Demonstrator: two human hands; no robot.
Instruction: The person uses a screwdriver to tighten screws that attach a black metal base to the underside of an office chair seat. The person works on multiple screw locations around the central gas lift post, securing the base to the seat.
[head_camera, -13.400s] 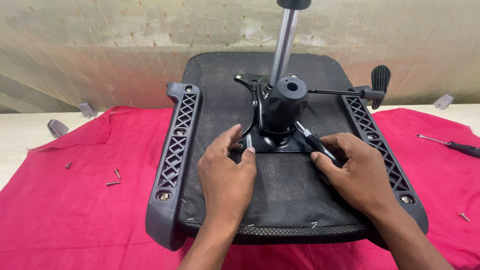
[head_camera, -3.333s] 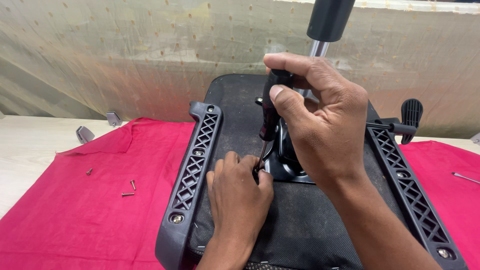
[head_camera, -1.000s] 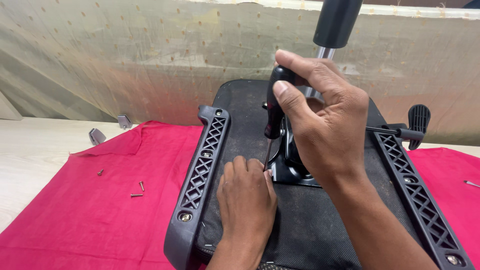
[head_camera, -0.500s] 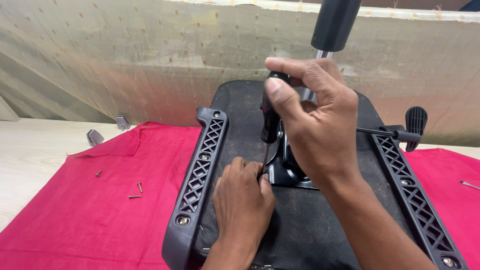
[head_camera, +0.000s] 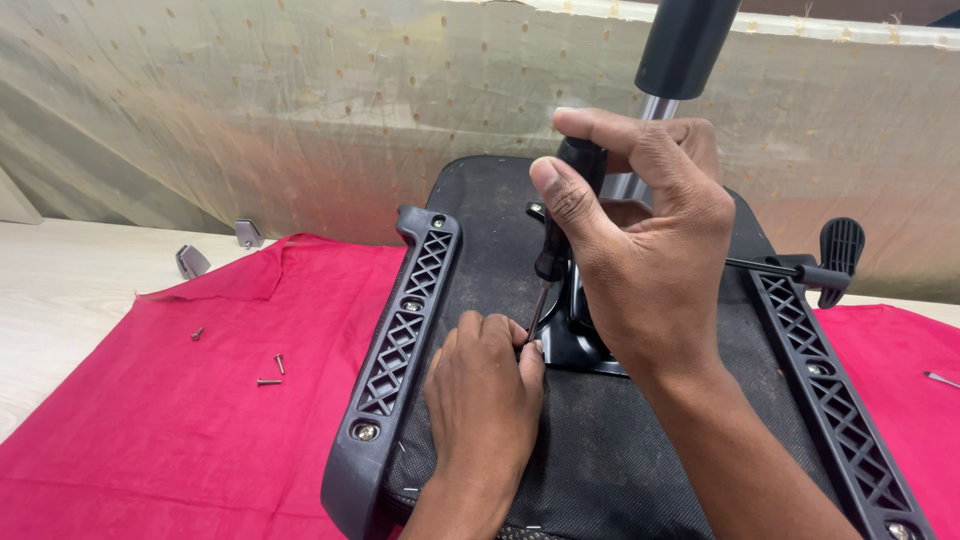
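An upturned black office chair seat (head_camera: 480, 230) lies on a red cloth (head_camera: 200, 440). A black metal mechanism plate (head_camera: 570, 345) with a gas cylinder (head_camera: 685, 50) rising from it sits at the seat's middle. My right hand (head_camera: 640, 250) grips the black handle of a screwdriver (head_camera: 560, 230), held nearly upright, tip down at the plate's left edge. My left hand (head_camera: 485, 385) rests on the seat underside, its fingertips pinched around the screwdriver's tip. Whatever lies under the tip is hidden by my fingers.
Black lattice armrest brackets run along the seat's left (head_camera: 400, 340) and right (head_camera: 830, 390) sides. An adjustment lever with a paddle knob (head_camera: 835, 255) sticks out on the right. Loose screws (head_camera: 270, 372) lie on the cloth; small grey parts (head_camera: 192, 262) sit on the pale tabletop.
Over the last second my right hand has shifted slightly on the screwdriver handle, and my left fingers stay at its tip. Much earlier, both hands lay low on the seat by the plate.
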